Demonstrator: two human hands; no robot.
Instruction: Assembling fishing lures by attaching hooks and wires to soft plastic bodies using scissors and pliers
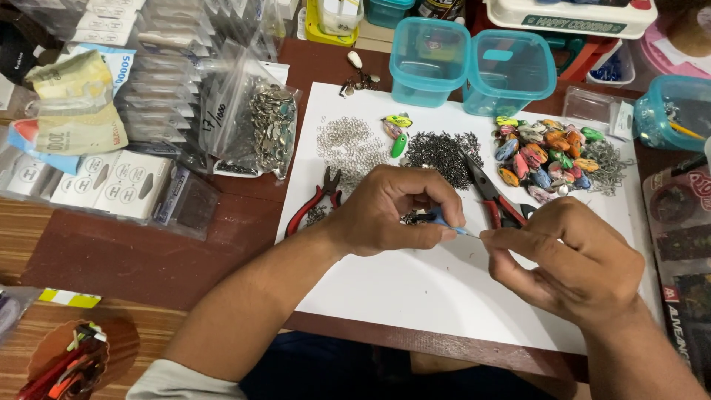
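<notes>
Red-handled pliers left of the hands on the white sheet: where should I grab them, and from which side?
Take the red-handled pliers by the two red handles, coming in from the near left. The handles splay toward that side over the sheet's edge, free of clutter, while the dark jaws point up toward the pile of silver rings and sit close to the left hand.

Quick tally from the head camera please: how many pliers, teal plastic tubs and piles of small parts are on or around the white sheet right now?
Red-handled pliers: 2, one left of the left hand, one above the right hand.
Teal translucent plastic tubs: 3 in clear view.
Piles of small parts on the white sheet: 3, silver rings, dark metal bits, coloured lure bodies.
Total: 8.
</notes>
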